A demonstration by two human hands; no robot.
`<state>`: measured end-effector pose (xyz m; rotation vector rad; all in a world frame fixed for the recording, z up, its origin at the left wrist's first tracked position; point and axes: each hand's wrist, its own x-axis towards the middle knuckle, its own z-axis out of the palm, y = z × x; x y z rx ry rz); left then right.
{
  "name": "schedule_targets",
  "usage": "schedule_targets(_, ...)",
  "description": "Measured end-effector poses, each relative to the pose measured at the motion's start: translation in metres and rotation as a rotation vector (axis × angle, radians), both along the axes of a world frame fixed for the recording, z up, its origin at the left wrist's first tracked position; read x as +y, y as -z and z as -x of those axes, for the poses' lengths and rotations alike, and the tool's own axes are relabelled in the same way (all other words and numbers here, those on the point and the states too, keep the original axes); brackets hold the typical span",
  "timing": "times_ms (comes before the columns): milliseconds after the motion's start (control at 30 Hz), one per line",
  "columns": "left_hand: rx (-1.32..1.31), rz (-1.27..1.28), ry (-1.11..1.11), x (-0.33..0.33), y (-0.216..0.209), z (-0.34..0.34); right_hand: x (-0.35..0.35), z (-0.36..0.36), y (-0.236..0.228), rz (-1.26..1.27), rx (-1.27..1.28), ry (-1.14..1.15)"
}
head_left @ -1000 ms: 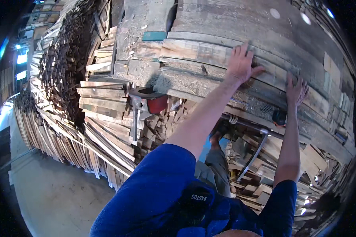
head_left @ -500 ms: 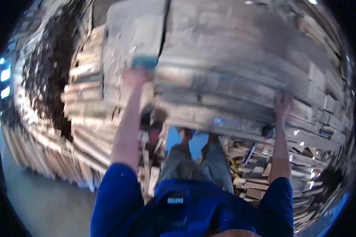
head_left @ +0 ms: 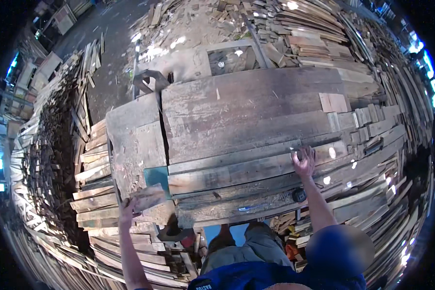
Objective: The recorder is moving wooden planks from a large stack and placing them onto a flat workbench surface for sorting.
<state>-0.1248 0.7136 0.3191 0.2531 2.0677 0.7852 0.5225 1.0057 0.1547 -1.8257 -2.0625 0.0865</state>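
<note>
- Our left hand (head_left: 127, 209): forearm bare and extended upward from the lower edge, fingers closed in a grip.
- Our right hand (head_left: 304, 162): arm outstretched, blue sleeve at the shoulder, fingers curled downward.

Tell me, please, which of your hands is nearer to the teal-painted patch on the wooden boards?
Left. The left hand grips a board end just below-left of the teal-painted patch; the right hand rests far right.

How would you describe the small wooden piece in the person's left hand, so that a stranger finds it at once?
Start at the wide stack of grey planks in the middle. Go to its lower left corner, where the left hand grips a short wooden piece. Unlike the long planks beside it, it is stubby and tilted, just below a teal patch.
</note>
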Motion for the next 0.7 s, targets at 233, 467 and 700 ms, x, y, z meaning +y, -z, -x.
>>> schedule_targets(233,-0.336,0.435,1.600,0.117,-0.145,-0.156,-0.001,0.006,-0.006,-0.030,0.028,-0.006)
schedule_targets(467,0.378,-1.010,0.099,0.264,-0.287,-0.187,0.009,-0.003,0.002,-0.039,0.013,-0.006)
schedule_targets(700,-0.237,-1.315,1.110,0.177,-0.362,-0.277,0.002,-0.033,-0.003,0.220,0.027,-0.067)
